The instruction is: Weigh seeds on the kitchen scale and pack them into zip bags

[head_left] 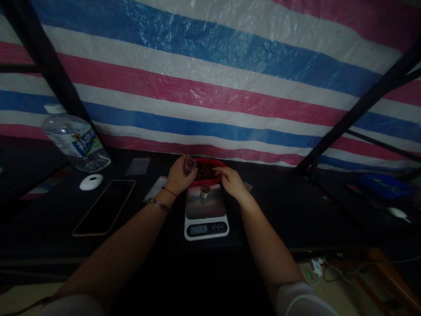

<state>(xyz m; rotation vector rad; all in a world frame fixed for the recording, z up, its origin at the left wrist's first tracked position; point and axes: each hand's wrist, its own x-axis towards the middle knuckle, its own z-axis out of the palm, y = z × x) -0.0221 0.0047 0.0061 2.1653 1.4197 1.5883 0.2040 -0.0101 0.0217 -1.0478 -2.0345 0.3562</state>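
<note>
My left hand (179,176) is closed round a small clear plastic cup (190,165), held at the left end of a red tray (210,181). Dark brown pieces (205,171), too dim to name, lie in the tray. At its right end is my right hand (232,181), its fingertips at the pieces; whether they pinch one is too small to make out. In front of the tray stands a white digital kitchen scale (206,226) with a lit display. A small metal cup (205,191) with brown contents sits upright on the scale's plate.
On the left are a large clear water bottle (79,140), a white computer mouse (91,182), a phone (105,207) and a clear plastic bag (138,166). A white packet (154,191) lies by my left wrist. Black metal posts (355,105) flank the table before a striped sheet (210,87).
</note>
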